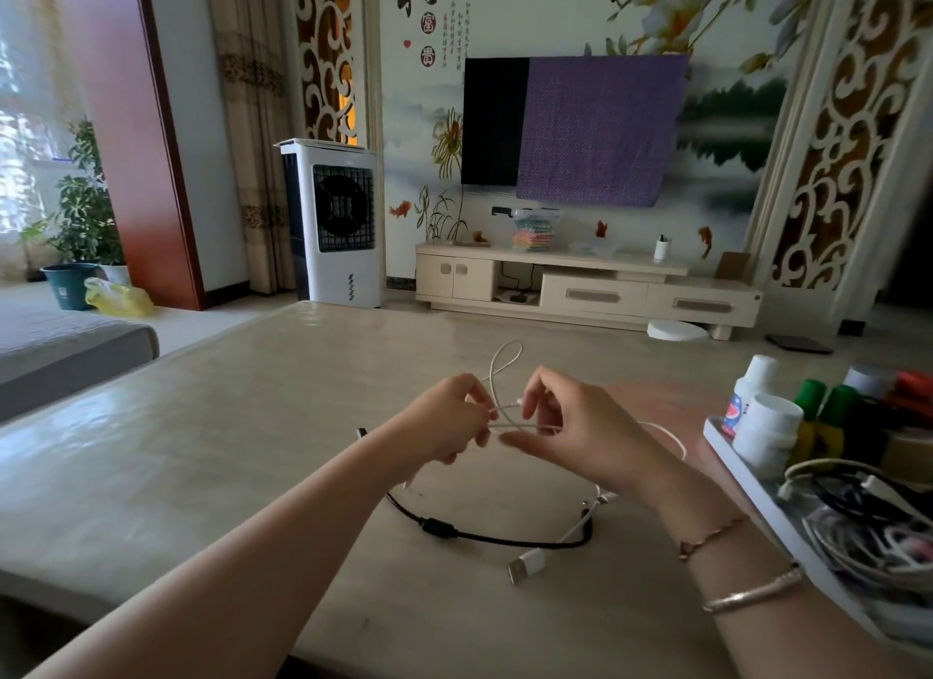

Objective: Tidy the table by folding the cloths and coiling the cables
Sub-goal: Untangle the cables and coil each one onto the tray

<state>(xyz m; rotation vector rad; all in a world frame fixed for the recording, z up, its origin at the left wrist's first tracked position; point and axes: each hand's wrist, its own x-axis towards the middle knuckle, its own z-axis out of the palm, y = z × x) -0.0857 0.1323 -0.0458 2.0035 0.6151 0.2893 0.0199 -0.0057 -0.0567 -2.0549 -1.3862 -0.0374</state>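
Both hands above table (252, 426) | left hand (444, 421) and right hand (580, 426) pinch white cable (505, 370) | black cable (505, 537) lies below.

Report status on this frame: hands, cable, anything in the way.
Left hand and right hand both pinch the white cable, loop raised. Black cable lies uncoiled on the table beneath. Nothing blocking.

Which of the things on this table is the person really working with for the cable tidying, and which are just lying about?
In use:
- white cable, pinched by the left hand and the right hand
- black cable, lying uncoiled on the table, likely next

Lying about:
- white tray at the right
- white bottles
- green-capped bottles
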